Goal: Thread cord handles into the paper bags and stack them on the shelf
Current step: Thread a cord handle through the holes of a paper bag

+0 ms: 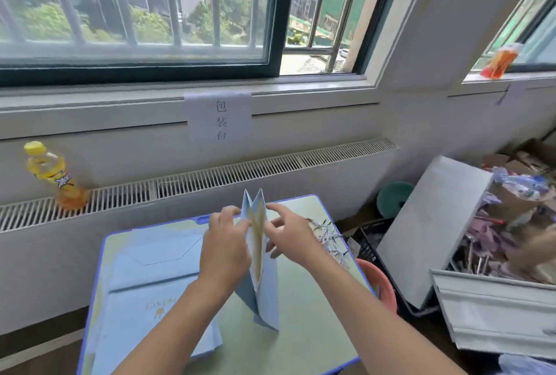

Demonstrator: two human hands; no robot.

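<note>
Pale blue paper bag (266,293) stands upright near the middle of the small green table (304,341), its mouth narrowly parted so the yellowish lining shows. The gusset folds at the far end rise in two points.

Left hand (225,249) grips the left wall of the bag near the top edge, fingers curled against the paper. Right hand (290,234) grasps the right wall at the same height, thumb and fingers pinching the rim. Both forearms reach in from the lower edge of the view.

Flat blue bags (150,281) lie stacked on the left half of the table, touching the left forearm. A bundle of twisted cord handles (331,237) lies on the table's far right corner, just beyond the right hand.

A yellow drink bottle (54,176) stands on the radiator grille (210,176) to the left. A paper sign (219,117) hangs below the window sill. A pink basin (379,283) sits just right of the table, beside a grey bin (469,290) holding mixed scraps. An orange bottle (499,61) rests on the right-hand sill.
</note>
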